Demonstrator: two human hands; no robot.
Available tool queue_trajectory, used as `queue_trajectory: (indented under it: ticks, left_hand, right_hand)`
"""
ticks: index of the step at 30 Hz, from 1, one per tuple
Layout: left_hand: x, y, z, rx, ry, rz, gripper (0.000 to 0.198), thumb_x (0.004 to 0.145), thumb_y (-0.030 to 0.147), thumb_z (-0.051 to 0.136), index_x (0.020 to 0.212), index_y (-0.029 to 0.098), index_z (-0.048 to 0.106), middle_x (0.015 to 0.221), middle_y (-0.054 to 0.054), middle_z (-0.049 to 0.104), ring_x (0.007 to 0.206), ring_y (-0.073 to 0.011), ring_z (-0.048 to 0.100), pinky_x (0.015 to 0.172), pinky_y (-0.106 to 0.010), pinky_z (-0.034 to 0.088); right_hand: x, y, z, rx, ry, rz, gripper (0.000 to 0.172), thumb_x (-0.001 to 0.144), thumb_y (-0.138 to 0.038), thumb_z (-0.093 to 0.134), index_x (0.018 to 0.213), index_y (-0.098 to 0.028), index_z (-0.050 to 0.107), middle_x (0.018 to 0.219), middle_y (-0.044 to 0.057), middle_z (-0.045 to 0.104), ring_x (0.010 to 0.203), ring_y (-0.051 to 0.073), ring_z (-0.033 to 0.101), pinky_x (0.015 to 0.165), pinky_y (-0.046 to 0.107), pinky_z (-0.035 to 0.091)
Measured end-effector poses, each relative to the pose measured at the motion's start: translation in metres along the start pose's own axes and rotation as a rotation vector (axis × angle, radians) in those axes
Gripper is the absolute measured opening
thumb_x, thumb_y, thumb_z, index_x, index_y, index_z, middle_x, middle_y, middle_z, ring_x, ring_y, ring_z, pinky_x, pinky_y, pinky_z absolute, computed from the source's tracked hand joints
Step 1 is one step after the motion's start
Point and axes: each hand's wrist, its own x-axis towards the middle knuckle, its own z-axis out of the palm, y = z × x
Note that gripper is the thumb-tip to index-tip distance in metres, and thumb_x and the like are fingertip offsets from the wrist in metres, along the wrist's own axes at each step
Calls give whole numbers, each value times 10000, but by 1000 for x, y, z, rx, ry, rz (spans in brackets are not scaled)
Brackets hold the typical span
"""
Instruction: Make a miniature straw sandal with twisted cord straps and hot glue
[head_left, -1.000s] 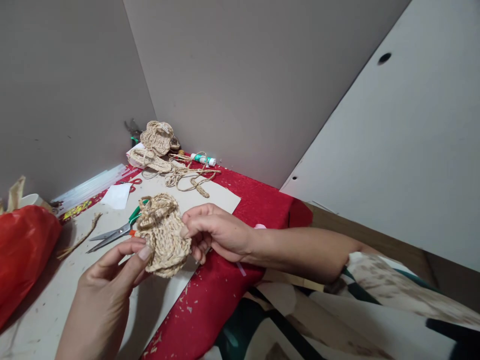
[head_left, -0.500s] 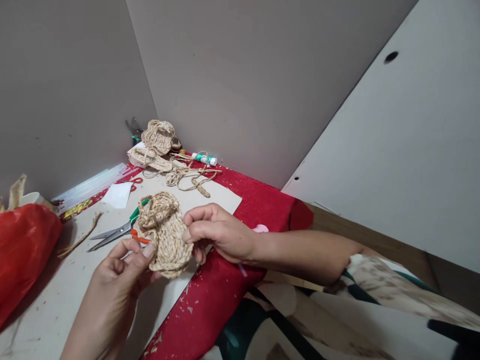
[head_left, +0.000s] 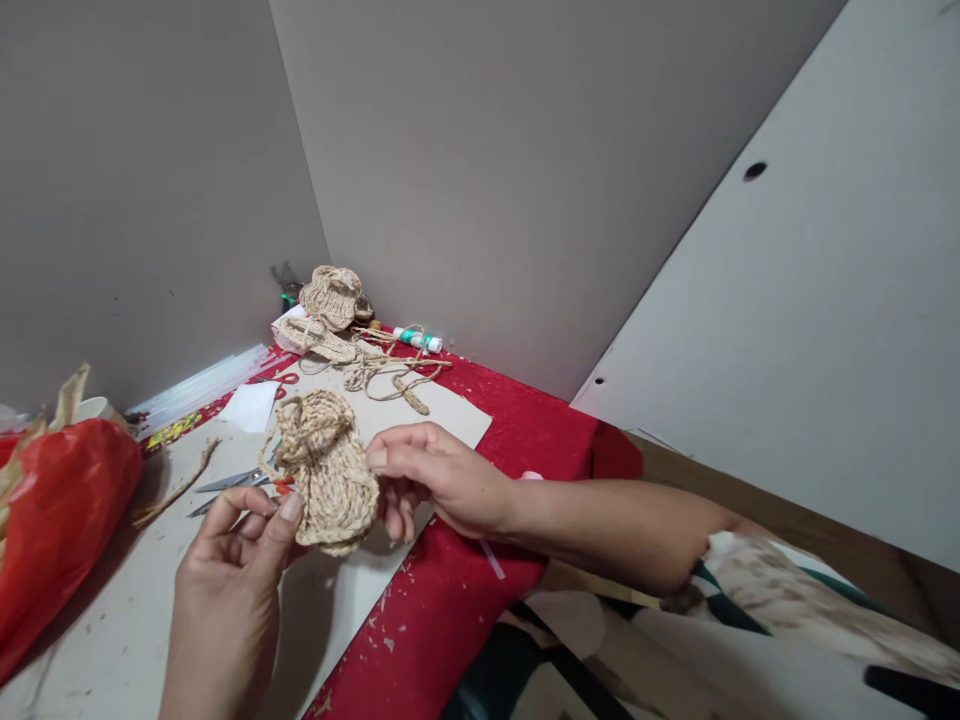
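A small slipper woven of straw cord (head_left: 337,500) is held up over the table between my two hands. My left hand (head_left: 232,560) pinches its left edge between thumb and fingers. On the opposite edge, the thumb and forefinger of my right hand (head_left: 435,475) grip the weave, with the other fingers curled below. A looped band of the same cord forms the slipper's upper part, and a loose cord end hangs at its left. Behind it lie scissors (head_left: 234,480), their green and orange handles mostly hidden by the slipper.
A red plastic bag (head_left: 71,500) stands at the left. Toward the corner are woven straw pieces (head_left: 330,297), loose braided cord (head_left: 367,372), a glue stick (head_left: 418,340), white paper (head_left: 249,405) and clear sticks (head_left: 202,385). Beige board (head_left: 135,610) covers part of the red cloth (head_left: 450,600). Grey walls rise behind.
The view has shifted slightly, so the table things sit a little lower and further right. Both hands keep their hold on the slipper, which now hides more of the scissors' handles.
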Motion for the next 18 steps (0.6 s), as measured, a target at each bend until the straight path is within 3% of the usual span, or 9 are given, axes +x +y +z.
queue_trajectory:
  ticks: [3,8,15,18]
  left_hand:
    - [-2,3,1,5,56,6,458,596,494,892,764,239,551,450,86,492,431,-62,435,412,-116,302]
    - [-5,7,4,56,109,50,479,572,532,888,739,233,553,447,91,466,399,-51,347,360,-130,206]
    - [-6,8,3,160,201,134,447,573,513,879,752,223,590,585,57,572,487,-70,452,404,-136,318]
    - [-1,7,0,218,270,147,430,580,497,867,783,226,601,628,37,592,545,-101,497,410,-147,338]
  right_hand:
    - [1,2,-1,71,-65,-44,287,753,-414,655,733,-132,607,595,1,657,450,92,628,375,146,489]
    - [1,5,-4,68,-100,-52,309,738,-399,736,830,-148,580,633,-17,671,491,97,656,401,146,506]
    - [-1,-2,-5,-66,-84,30,471,716,-541,779,879,-179,526,674,-19,671,499,99,645,399,160,483]
    - [-7,-14,-18,-212,-1,17,465,807,-583,687,981,-176,545,768,15,685,543,97,645,412,166,461]
